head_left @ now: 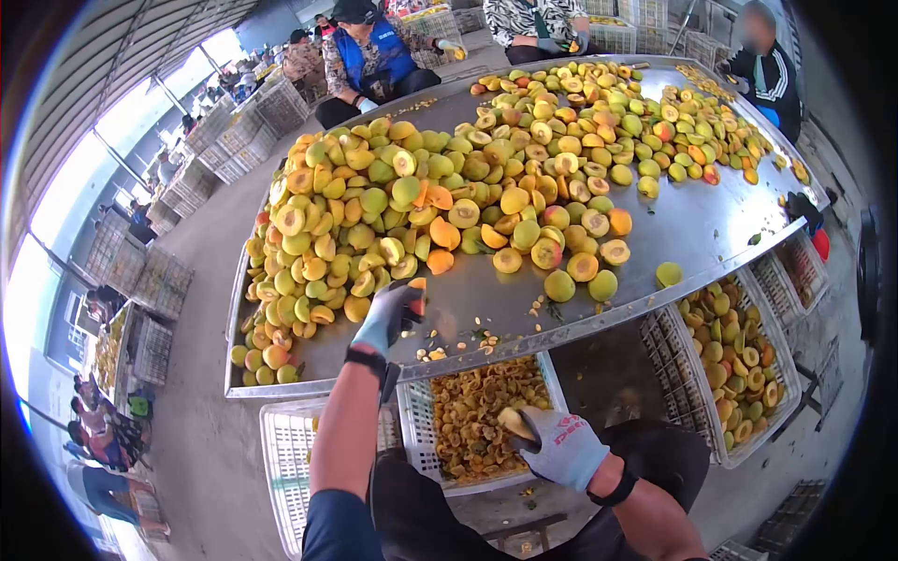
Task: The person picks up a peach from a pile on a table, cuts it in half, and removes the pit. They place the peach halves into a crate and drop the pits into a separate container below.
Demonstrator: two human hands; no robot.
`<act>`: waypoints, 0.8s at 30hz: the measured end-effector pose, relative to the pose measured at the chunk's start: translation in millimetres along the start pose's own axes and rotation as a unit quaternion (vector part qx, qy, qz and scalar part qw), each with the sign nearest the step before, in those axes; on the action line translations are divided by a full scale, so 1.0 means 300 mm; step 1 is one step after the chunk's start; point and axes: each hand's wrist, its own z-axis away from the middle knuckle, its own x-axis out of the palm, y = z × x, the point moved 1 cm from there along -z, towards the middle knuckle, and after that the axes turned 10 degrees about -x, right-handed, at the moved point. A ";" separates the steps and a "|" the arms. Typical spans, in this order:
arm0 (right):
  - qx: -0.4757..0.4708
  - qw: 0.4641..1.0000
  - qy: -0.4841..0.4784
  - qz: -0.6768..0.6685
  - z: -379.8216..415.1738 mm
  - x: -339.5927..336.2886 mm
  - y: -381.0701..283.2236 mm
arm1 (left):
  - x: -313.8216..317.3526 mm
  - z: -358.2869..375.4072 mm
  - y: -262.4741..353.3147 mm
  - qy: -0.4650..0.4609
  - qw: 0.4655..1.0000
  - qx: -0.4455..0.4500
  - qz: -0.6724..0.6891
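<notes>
My left hand [388,316], in a grey glove with dark fingertips, is closed around a peach piece [418,295] with orange flesh and red skin, just above the near edge of the metal table [683,245]. Lower down, my right hand [564,445], gloved in grey, grips a pale yellow piece [516,424] whose kind I cannot make out. It hangs over a white crate [418,425] full of brownish-orange scraps [482,411]. A large heap of yellow-green peaches [374,201], many of them halved, spreads over the table beyond my left hand.
A crate of peach halves [734,365] stands on the right, and another white crate [292,458] at lower left. Several people sit around the table, including one in a blue vest [385,56]. Stacked crates [234,140] line the left. Small pale bits [435,353] lie near the table edge.
</notes>
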 end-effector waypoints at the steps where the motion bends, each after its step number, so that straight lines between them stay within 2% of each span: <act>1: -0.003 1.000 0.005 -0.004 -0.011 -0.012 -0.022 | -0.043 0.019 -0.027 -0.133 0.973 -0.001 0.191; 2: -0.005 0.999 0.032 -0.042 -0.020 -0.031 -0.053 | -0.012 0.111 -0.011 -0.199 0.929 0.014 0.311; 3: -0.006 0.995 0.057 -0.078 -0.020 -0.038 -0.078 | -0.001 0.177 -0.021 -0.258 0.910 0.085 0.312; 4: -0.040 0.989 0.098 -0.101 -0.025 -0.012 -0.075 | 0.028 0.257 -0.021 -0.259 0.901 0.110 0.331; 5: -0.045 0.989 0.098 -0.099 -0.029 0.004 -0.080 | 0.066 0.342 -0.019 -0.258 0.890 0.137 0.351; 7: -0.139 0.964 0.186 -0.127 -0.031 0.026 -0.098 | 0.136 0.478 -0.022 -0.288 0.850 0.122 0.424; 8: -0.157 0.961 0.192 -0.123 -0.035 0.049 -0.094 | 0.154 0.509 -0.035 -0.309 0.821 0.089 0.472; 9: -0.160 0.961 0.190 -0.122 -0.035 0.050 -0.110 | 0.184 0.548 -0.055 -0.249 0.851 0.128 0.444; 10: -0.181 0.957 0.197 -0.112 -0.045 0.042 -0.129 | 0.219 0.586 -0.070 -0.054 0.954 0.238 0.176; 11: -0.202 0.953 0.203 -0.103 -0.053 0.037 -0.144 | 0.250 0.613 -0.086 0.149 0.930 0.316 -0.115; 12: -0.207 0.950 0.213 -0.100 -0.063 0.045 -0.145 | 0.260 0.599 -0.116 0.085 0.955 0.283 0.018; 13: -0.207 0.950 0.213 -0.098 -0.073 0.051 -0.147 | 0.259 0.608 -0.141 0.084 0.955 0.284 0.019; 15: -0.153 0.965 0.187 -0.102 -0.093 0.061 -0.150 | 0.272 0.635 -0.160 0.124 0.919 0.322 -0.192; 17: -0.126 0.974 0.171 -0.080 -0.102 0.068 -0.167 | 0.312 0.652 -0.143 0.138 0.927 0.322 -0.134; 19: -0.193 0.944 0.267 -0.023 -0.112 0.095 -0.172 | 0.320 0.638 -0.142 0.114 0.927 0.349 -0.072; 21: -0.179 0.945 0.274 -0.006 -0.115 0.108 -0.183 | 0.319 0.610 -0.155 0.143 0.917 0.350 -0.123; 23: -0.136 0.955 0.251 0.081 -0.127 0.129 -0.177 | 0.311 0.527 -0.217 0.081 0.951 0.264 0.137; 24: -0.125 0.956 0.249 0.093 -0.127 0.130 -0.186 | 0.317 0.518 -0.229 0.110 0.943 0.294 0.111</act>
